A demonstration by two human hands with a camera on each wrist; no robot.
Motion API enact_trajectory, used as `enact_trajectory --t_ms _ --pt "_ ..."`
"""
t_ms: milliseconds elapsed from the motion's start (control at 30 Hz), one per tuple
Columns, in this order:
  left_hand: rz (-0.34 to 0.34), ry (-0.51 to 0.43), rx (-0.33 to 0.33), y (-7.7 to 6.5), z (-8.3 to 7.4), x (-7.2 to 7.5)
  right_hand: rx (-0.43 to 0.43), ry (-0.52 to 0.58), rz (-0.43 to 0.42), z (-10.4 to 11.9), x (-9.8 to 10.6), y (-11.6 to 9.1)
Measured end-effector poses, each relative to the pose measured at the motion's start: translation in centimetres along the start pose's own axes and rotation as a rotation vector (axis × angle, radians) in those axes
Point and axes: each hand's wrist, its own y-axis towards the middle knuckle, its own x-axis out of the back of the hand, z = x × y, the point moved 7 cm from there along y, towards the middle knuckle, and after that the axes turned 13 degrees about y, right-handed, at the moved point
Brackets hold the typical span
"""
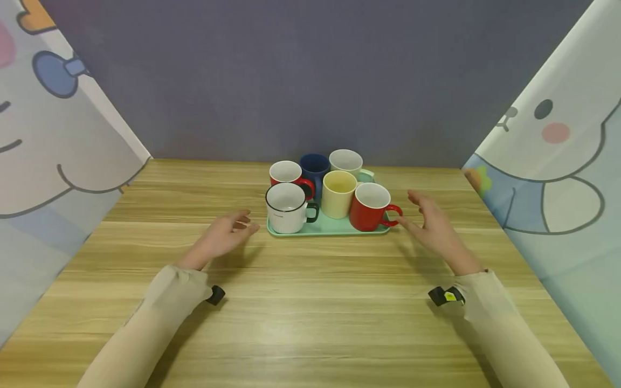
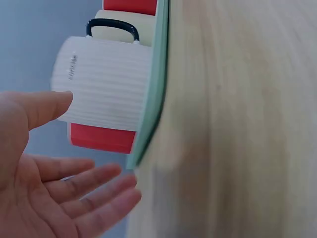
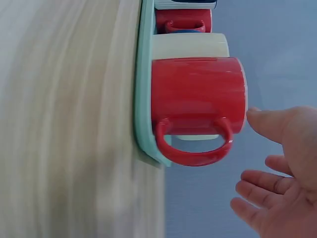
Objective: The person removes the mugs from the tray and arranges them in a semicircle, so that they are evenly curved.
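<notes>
A mint green tray [image 1: 330, 228] on the wooden table carries several mugs. At its front left stands a white mug with a black rim and handle [image 1: 285, 215]; a red mug [image 1: 367, 210] stands front right, its handle pointing right. Between and behind them are a pale yellow mug [image 1: 338, 196], a navy mug [image 1: 314, 168], a second red mug with white inside [image 1: 285, 171] and a whitish mug with a green handle [image 1: 345, 160]. My left hand [image 1: 224, 234], fingers extended, is off the tray's left end. My right hand [image 1: 433, 225], also extended, hovers beside the front red mug's handle, holding nothing.
The wooden table [image 1: 310, 312] reaches back to a grey-blue wall [image 1: 310, 81]. Cartoon-printed panels stand along the left [image 1: 63, 161] and right [image 1: 558, 161] sides. Each wrist wears a dark strap device.
</notes>
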Motion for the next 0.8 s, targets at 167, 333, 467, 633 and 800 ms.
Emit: enact_trajectory --t_ms 167,333,467,633,800 --pt "0.122 -0.242 0.063 0.6 1.2 -1.8 -0.014 0.119 -0.004 -1.0 -0.8 0.1" --pt "0.234 -0.47 0.104 1.3 2.1 -3.1 -0.002 0.192 0.018 -2.0 -1.9 0.3" --pt "0.287 -0.565 0.119 2.2 2.4 -4.2 -0.022 0.22 0.023 -2.5 -2.2 0.6" --pt "0.369 -0.628 0.14 3.2 2.4 -5.5 -0.04 0.164 -0.016 -3.3 -1.8 1.0" --pt "0.44 -0.616 0.136 3.8 2.3 -6.0 -0.063 0.138 -0.009 -3.8 -1.6 1.4"
